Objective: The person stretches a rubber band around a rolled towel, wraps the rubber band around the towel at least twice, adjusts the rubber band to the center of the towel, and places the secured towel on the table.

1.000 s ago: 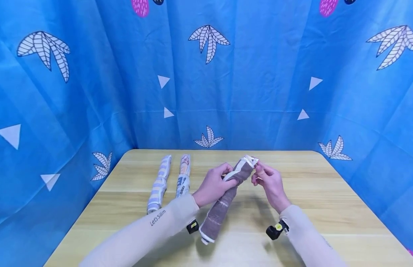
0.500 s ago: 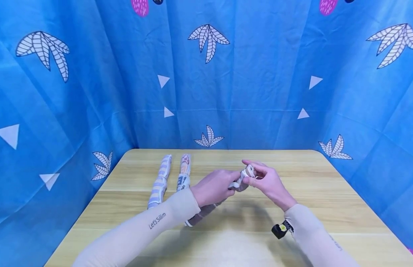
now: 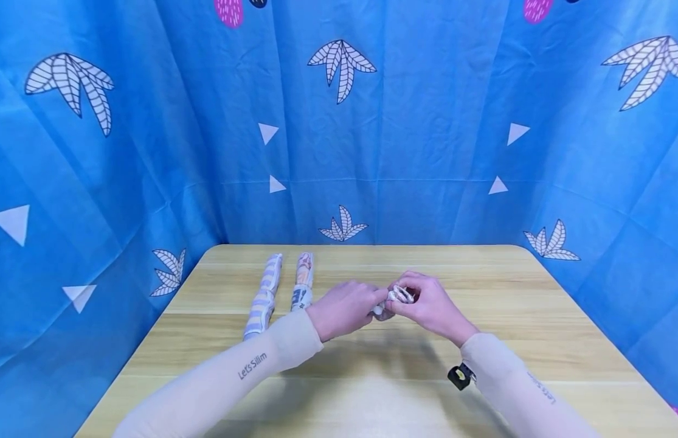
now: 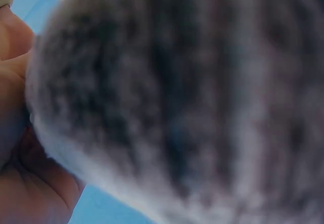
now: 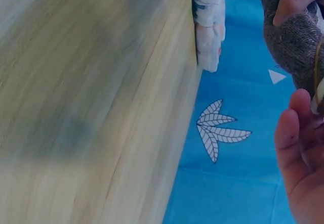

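Note:
Above the table, my left hand [image 3: 343,309] grips a rolled brown-grey towel [image 3: 382,312] near its far end. My right hand [image 3: 433,309] pinches the white-edged tip of that roll with thumb and fingers. Much of the roll is hidden behind the left hand and forearm in the head view. Up close and blurred, the brown towel [image 4: 177,92] fills most of the left wrist view. In the right wrist view, a thin yellowish band [image 5: 318,64] crosses the towel [image 5: 291,39] near the right fingertips [image 5: 287,128].
Two more rolled towels lie side by side on the left of the table: a lilac-and-white striped one [image 3: 262,298] and a printed one [image 3: 303,277], partly behind the left arm. Blue patterned curtains [image 3: 415,152] surround the wooden table [image 3: 481,274] at back and sides.
The towel's near end has swung left and out of sight behind the left forearm. My right hand has moved in from beside the towel's far end and now pinches it.

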Motion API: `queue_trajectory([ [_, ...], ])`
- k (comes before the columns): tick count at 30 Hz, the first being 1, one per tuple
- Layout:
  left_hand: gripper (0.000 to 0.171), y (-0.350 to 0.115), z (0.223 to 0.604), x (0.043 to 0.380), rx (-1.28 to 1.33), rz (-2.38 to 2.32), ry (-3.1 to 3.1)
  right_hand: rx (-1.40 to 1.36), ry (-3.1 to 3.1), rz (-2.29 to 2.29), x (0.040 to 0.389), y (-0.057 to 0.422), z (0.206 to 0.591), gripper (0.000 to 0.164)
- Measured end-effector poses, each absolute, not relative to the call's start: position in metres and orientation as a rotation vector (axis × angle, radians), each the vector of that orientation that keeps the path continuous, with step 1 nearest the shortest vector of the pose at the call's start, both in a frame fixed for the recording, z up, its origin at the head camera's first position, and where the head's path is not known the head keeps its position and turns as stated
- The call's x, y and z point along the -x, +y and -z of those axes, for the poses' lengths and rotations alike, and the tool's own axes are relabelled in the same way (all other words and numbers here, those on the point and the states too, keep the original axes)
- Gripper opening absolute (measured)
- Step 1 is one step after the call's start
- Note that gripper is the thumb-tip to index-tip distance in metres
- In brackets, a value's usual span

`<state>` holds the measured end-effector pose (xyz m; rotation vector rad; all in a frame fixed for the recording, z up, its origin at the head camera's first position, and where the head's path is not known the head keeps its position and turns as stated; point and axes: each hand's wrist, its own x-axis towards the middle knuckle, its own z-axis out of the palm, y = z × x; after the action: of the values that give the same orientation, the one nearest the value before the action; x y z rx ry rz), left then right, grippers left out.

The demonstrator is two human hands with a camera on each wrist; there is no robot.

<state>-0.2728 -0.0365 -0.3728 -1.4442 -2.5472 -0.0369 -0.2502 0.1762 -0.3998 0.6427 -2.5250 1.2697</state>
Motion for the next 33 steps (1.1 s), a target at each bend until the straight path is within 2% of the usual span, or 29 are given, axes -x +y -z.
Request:
queue_trajectory([
  [4, 0.029, -0.037, 0.375, 0.272, 1.452, 0.017, -2.529, -0.643, -2.547, -1.218, 0.251, 0.176, 0.401, 0.013],
  [22, 0.031, -0.041, 0.384, 0.269, 1.485, 0.188, -2.502, -0.753, -2.540, -1.290, 0.248, 0.190, 0.409, 0.027],
  [33, 0.030, -0.034, 0.389, 0.269, 1.480, 0.108, -2.492, -0.725, -2.744, -1.077, 0.245, 0.194, 0.403, 0.019],
])
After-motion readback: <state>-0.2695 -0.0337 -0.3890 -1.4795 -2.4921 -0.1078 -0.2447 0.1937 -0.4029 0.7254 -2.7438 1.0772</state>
